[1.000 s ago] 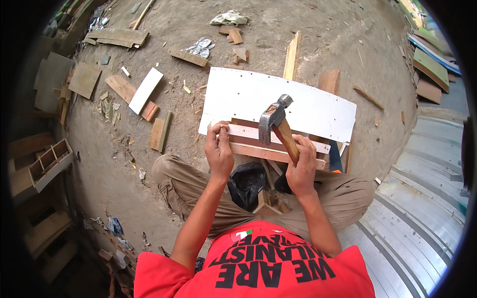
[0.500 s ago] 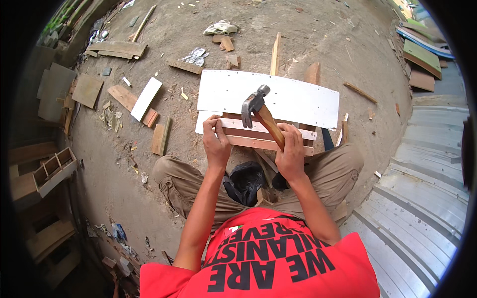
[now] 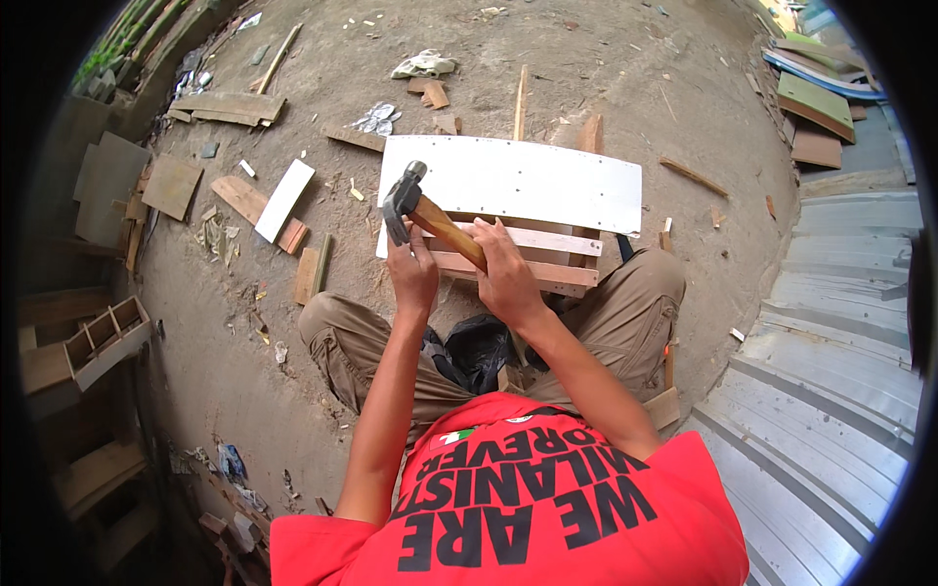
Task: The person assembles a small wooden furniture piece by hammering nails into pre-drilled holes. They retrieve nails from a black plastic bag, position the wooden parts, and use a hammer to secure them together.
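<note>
My right hand grips the wooden handle of a claw hammer. Its steel head hangs just above my left hand. The left hand's fingers are pinched together at the left end of the wooden slats; what they pinch is too small to tell. The slats lie across my knees, under the near edge of a white board that rests on the dirt. A black bag sits between my legs.
Wood offcuts lie on the dirt: a white strip, a brown plank and a flat pallet piece to the left. A wooden crate stands at far left. Corrugated metal sheets cover the right side.
The hammer head has swung left and down, from over the white board to just above my left hand. Both hands stay at the slats.
</note>
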